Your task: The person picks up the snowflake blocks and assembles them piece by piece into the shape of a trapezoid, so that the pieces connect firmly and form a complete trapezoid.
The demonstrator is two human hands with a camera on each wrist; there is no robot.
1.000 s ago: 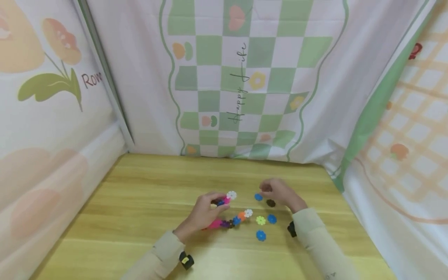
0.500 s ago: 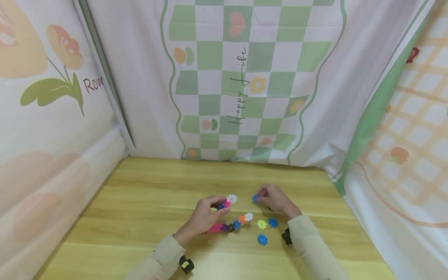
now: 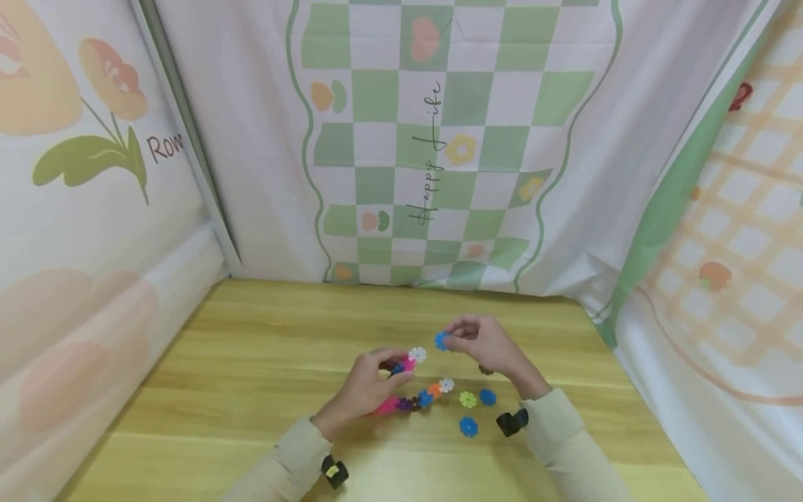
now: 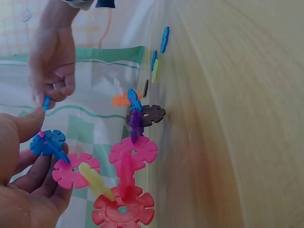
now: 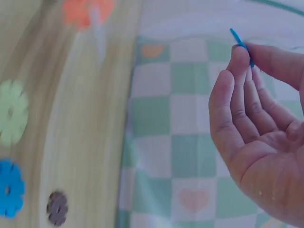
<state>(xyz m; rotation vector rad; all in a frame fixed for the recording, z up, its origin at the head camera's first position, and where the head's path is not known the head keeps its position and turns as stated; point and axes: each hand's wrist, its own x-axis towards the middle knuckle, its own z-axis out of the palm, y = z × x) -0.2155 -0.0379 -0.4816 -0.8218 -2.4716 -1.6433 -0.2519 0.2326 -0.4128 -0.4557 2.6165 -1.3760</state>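
My left hand (image 3: pixel 364 383) holds one end of a chain of interlocking flower-shaped plastic discs. A white disc (image 3: pixel 417 355) sticks out past its fingertips. In the left wrist view the chain loops down through a blue disc (image 4: pixel 50 142), a pink disc (image 4: pixel 64 175) and a red disc (image 4: pixel 111 213). Its other end runs across the table to an orange disc (image 3: pixel 435 391) and another white disc (image 3: pixel 446 385). Between thumb and fingertips, my right hand (image 3: pixel 492 345) pinches a loose blue disc (image 3: pixel 441 341), raised above the table, close to the held end but apart from it.
Loose discs lie on the wooden table (image 3: pixel 263 335) toward the right: a yellow-green disc (image 3: pixel 467 399), a blue disc (image 3: pixel 488 397), another blue one nearer, and a brown disc (image 3: pixel 486 370) partly under the right hand. Printed curtains (image 3: pixel 426 174) enclose the back and sides.
My right hand has taken the blue disc from the table, lifted it and carried it left toward the chain's held end. The left hand has stayed nearly still.
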